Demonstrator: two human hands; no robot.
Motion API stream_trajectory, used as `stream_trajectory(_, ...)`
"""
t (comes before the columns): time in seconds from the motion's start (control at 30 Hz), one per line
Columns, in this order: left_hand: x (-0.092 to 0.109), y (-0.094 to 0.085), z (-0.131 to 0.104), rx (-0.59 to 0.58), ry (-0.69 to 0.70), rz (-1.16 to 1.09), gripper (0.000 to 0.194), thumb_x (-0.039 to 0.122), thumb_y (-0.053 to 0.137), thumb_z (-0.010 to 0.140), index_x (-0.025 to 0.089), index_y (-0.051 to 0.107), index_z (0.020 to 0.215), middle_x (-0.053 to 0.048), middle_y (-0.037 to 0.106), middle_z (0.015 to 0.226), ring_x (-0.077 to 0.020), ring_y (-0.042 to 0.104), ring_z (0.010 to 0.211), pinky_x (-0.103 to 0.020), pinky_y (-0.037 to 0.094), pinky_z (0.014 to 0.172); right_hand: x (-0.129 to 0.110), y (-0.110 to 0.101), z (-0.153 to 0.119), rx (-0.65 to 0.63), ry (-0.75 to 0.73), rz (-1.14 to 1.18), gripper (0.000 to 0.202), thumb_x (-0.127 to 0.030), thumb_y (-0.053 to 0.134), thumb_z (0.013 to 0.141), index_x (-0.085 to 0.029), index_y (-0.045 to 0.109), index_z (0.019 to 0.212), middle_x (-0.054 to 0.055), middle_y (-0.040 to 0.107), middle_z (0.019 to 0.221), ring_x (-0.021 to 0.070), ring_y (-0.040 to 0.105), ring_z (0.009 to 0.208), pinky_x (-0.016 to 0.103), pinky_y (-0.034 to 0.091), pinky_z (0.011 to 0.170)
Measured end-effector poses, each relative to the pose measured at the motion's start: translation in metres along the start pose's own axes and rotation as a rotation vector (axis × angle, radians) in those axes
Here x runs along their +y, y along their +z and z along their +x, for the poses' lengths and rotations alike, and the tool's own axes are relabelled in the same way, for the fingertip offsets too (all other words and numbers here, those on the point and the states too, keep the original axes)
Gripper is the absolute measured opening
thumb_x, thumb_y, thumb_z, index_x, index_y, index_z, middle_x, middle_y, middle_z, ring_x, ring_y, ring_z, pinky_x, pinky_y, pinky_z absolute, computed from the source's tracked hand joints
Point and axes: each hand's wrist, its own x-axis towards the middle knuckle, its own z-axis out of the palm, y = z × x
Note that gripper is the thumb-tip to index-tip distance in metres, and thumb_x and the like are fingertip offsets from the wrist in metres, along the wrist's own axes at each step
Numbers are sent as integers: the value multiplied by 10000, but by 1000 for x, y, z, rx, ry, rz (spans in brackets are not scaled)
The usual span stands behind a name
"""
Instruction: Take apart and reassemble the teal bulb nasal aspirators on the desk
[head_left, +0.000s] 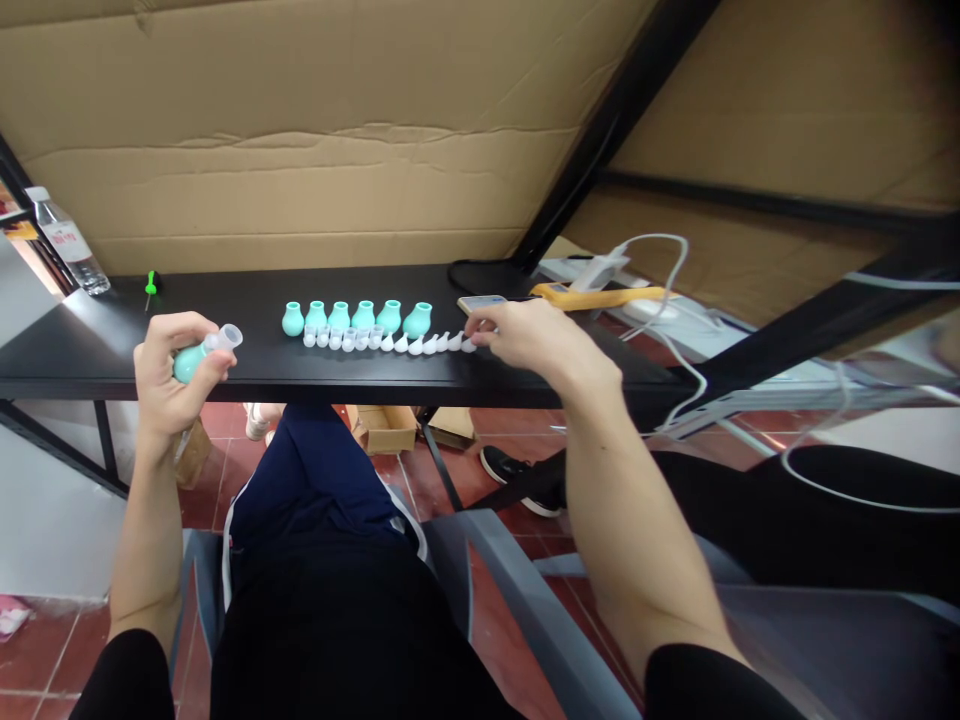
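Note:
My left hand (174,370) is wrapped round a teal rubber bulb (187,364) with a clear, flared plastic piece (226,338) fitted in its neck, raised over the left of the table. At the right end of a row of small parts, my right hand (525,340) has thumb and fingers closed on a small white pointed tip (469,345). Several more white tips (416,346) continue the row leftward. Beyond them come several small clear cups (349,341). Behind this row stand several teal bulbs (366,314) with their necks up.
The black table (225,290) backs onto a cardboard panel (300,130). A water bottle (69,242) and a green-handled tool (152,285) are at left. A phone (481,302), a yellow device (600,295) and white cables (679,260) lie right. Another person's leg (787,500) is lower right.

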Motion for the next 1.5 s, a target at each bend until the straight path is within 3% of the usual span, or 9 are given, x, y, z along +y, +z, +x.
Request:
stream_trajectory(0.1,2,-1,0,-21,0,77,213,430,788,1048,261,674,1110,50,733,755,-104,683,559,-217,530,522,-8,-8,-7,-5,47,-38,303,-195,626,964,-236,868,1143,132,854,1046,298,763,934,374,514,783)
stream_trajectory(0.23,9,2,4,-64,82,305,251,450,805,1031,234,679,1056,33,768,850,-98,690,622,-224,516,573,-24,-27,-22,144,40,-33,280,-239,622,998,-214,853,1156,165,854,1031,348,774,963,411,519,766)
stream_trajectory(0.37,17,12,4,-181,156,447,249,478,759,1067,238,693,1063,34,786,886,-109,687,671,-240,521,644,-60,-54,-43,283,-189,236,251,-342,618,1050,-245,848,1069,110,852,995,306,777,927,419,558,850)
stream_trajectory(0.6,24,30,1,-381,138,543,286,534,671,1117,253,714,1083,22,775,867,-163,666,710,-299,542,795,-156,-69,-69,85,-674,768,308,-438,649,1080,-215,797,1232,69,861,1045,229,768,895,337,546,831)
stream_trajectory(0.7,22,33,1,-381,180,485,277,524,631,1140,261,709,1098,23,764,847,-167,641,671,-309,524,756,-178,-66,-65,-6,-779,851,240,-385,618,1092,-207,777,1116,38,827,915,197,724,799,305,502,775)
stream_trajectory(0.9,13,27,-2,-306,128,426,432,688,725,1037,276,688,1159,6,797,948,-183,680,742,-291,516,686,-185,-67,-39,-91,-900,999,196,-331,630,1072,-209,711,941,-7,731,787,159,632,732,287,464,731)
stream_trajectory(1.1,-6,19,-6,-185,108,412,518,716,807,958,277,672,1198,-10,821,1031,-188,762,828,-279,564,717,-199,-67,5,-280,-1102,1177,307,-452,747,1057,-180,682,932,31,760,882,121,634,760,253,509,703)
stream_trajectory(1.27,-13,17,-7,-61,45,327,607,781,825,886,275,679,1188,-7,829,1022,-192,811,840,-271,595,731,-208,-74,20,-364,-1161,1202,365,-501,778,1054,-163,684,954,46,768,916,112,659,797,236,532,712)
stream_trajectory(1.5,-12,28,0,130,24,-53,432,727,738,1010,314,645,1099,25,749,835,-172,751,671,-306,557,609,-211,-71,21,-332,-1134,1272,466,-621,803,1011,-167,697,1001,75,790,976,137,688,842,261,544,735)
